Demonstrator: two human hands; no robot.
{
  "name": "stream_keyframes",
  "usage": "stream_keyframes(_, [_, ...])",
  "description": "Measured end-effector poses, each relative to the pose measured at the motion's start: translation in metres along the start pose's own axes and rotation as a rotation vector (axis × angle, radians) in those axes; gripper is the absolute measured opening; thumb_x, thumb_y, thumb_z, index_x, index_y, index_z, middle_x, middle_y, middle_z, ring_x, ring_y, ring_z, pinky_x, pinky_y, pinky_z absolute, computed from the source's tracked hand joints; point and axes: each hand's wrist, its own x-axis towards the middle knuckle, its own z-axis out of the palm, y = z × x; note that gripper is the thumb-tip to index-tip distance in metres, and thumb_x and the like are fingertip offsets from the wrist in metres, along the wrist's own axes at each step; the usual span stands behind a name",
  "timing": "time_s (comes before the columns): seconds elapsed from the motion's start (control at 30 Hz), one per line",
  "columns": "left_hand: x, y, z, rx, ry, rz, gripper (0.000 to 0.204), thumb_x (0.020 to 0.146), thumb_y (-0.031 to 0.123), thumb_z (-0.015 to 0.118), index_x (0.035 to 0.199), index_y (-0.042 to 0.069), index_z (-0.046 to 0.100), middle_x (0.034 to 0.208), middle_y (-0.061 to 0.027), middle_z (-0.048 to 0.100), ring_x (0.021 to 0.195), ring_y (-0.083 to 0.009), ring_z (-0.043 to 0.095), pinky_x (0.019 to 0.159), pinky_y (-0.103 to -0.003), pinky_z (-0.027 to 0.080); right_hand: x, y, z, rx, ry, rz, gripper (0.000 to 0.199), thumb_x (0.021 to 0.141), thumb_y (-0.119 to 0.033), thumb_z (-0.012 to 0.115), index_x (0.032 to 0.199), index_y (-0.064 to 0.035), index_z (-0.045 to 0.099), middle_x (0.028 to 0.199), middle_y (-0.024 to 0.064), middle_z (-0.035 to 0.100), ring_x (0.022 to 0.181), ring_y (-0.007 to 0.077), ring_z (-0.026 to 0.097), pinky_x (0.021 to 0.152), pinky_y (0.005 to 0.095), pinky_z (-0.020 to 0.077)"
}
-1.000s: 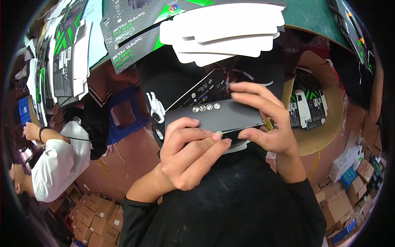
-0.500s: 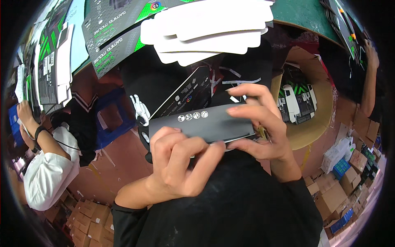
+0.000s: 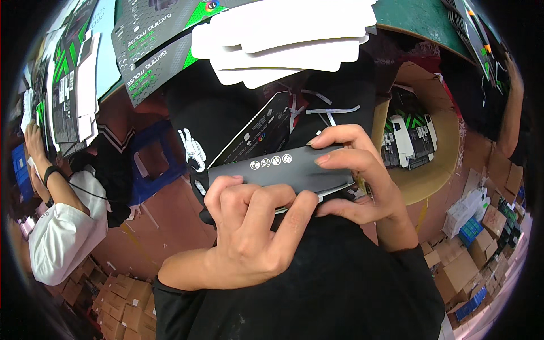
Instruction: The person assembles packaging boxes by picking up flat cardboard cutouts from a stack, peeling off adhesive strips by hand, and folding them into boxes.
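Observation:
In front of my body, both hands grip a dark grey printed carton (image 3: 232, 175) with a row of small round icons along its long side panel. Another panel of it (image 3: 258, 131) stands up at a slant beyond that side. My left hand (image 3: 252, 232) has bent fingers pressed along the near edge at the left and middle. At the right end, my right hand (image 3: 368, 181) pinches the carton between its thumb below and its fingers above. A white flap edge shows near the right thumb; the carton's inside is hidden. Thin pale strips (image 3: 333, 110) lie just beyond it.
Ahead, flat printed cartons (image 3: 156, 71) with white flaps (image 3: 294, 34) overhang the green table (image 3: 413, 20). At right stands an open cardboard box (image 3: 428, 184) holding cartons (image 3: 416, 139). A blue stool (image 3: 148, 190) and a co-worker's white sleeve (image 3: 65, 241) are left; another person's arm (image 3: 510, 122) is far right.
My left hand's fingers have slid slightly right along the near edge, with the index finger lifted higher. The carton has shifted a little to the right; both hands still hold it.

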Motion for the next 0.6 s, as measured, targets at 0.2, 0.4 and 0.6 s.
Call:
stream_keyframes(0.2, [-0.001,-0.004,0.001,0.031,-0.013,0.027,0.034,0.058,0.009,0.078,0.091,0.013,0.074,0.083,0.0009,0.054,0.085,-0.0231,0.049,0.091,-0.052,0.041,-0.005,0.005,0.006,0.056,0.028,0.03,0.059,0.073,-0.008,0.087,0.126,-0.0063,0.061,0.131,0.0202,0.051,0.109,0.0241,0.057,0.083,0.0321,0.05])
stream_keyframes(0.4, [-0.005,-0.005,0.0,-0.014,0.016,0.007,0.032,0.058,0.009,0.076,0.089,0.014,0.075,0.085,0.0009,0.055,0.087,-0.0221,0.051,0.097,-0.054,0.039,-0.002,0.004,0.007,0.168,0.047,-0.005,0.044,0.073,-0.001,0.085,0.114,-0.006,0.068,0.131,0.0193,0.049,0.1,0.0194,0.056,0.071,0.0263,0.0473])
stream_keyframes(0.6, [-0.004,-0.001,0.002,-0.048,0.003,-0.029,0.034,0.058,0.01,0.075,0.092,0.015,0.076,0.085,0.0011,0.055,0.089,-0.0226,0.053,0.096,-0.052,0.039,-0.01,-0.016,-0.01,0.027,-0.064,0.175,0.021,0.074,0.002,0.082,0.091,-0.0046,0.072,0.129,0.0172,0.048,0.096,0.0189,0.056,0.074,0.0275,0.0462])
